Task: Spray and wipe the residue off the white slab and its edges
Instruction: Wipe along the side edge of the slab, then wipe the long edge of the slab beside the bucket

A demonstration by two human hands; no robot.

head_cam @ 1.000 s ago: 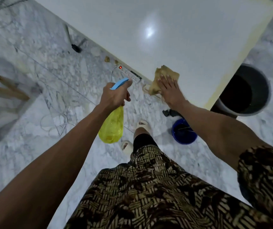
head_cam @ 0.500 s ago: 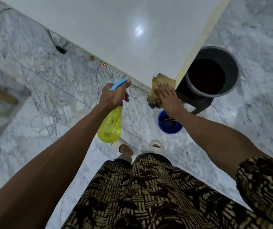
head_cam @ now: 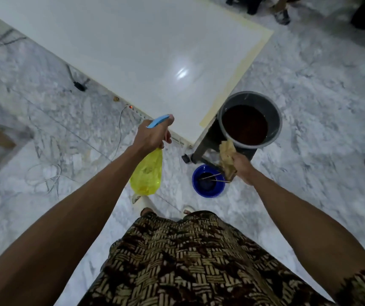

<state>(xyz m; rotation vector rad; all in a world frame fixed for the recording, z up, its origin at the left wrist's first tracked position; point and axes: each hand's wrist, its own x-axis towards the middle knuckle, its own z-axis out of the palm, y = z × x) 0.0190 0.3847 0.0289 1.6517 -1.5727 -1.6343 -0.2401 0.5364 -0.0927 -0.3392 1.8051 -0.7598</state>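
My left hand [head_cam: 152,134] grips the spray bottle [head_cam: 147,173], right hand [head_cam: 242,167] clutches the cloth [head_cam: 226,156] off the white slab [head_cam: 133,51]; yellowed edge [head_cam: 232,85] beyond it looks unwiped.

Single head-worn wide-angle view, looking steeply down from standing height. Both forearms reach forward into frame. Left hand [head_cam: 152,135] at centre, slab [head_cam: 133,51] beyond it; right hand [head_cam: 242,167] lower right, bucket [head_cam: 275,115] just beyond.

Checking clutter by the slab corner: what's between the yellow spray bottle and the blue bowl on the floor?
Head view: only bare marble floor lies between the spray bottle, held in the left hand, and the blue bowl. Nothing else sits in that stretch.
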